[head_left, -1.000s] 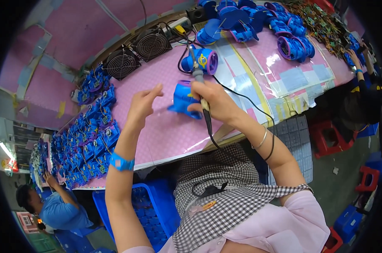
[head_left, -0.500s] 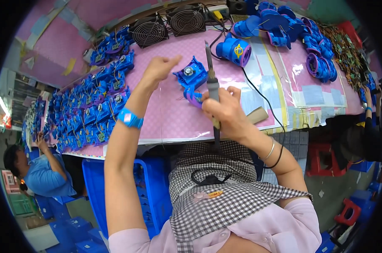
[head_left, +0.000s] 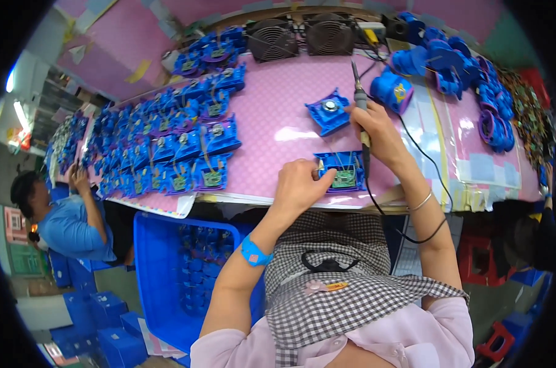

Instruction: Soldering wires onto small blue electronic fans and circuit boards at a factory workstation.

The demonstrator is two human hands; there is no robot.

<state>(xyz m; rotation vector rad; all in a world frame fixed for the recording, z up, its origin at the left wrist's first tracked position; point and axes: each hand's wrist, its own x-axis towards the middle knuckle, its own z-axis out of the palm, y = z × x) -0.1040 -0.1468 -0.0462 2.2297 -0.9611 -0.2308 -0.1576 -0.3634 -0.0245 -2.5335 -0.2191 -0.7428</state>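
Note:
My left hand holds the left edge of a blue plastic housing half, thumb by the green circuit board inside it. Thin wires rise from this board. In my right hand is a soldering iron, gripped by its handle, its bare tip pointing away toward the fans. Just left of my right fingers lies a second blue half with a round silver speaker; whether the fingers touch it I cannot tell.
Rows of blue housings cover the left of the pink table. Two black fans stand at the back. Blue round parts and bundled wires lie right. A cord hangs from the iron. A blue crate stands below.
My left hand has come down from above the table onto the near housing half, whose circuit board now faces up. My right hand still holds the iron. The whole view has shifted.

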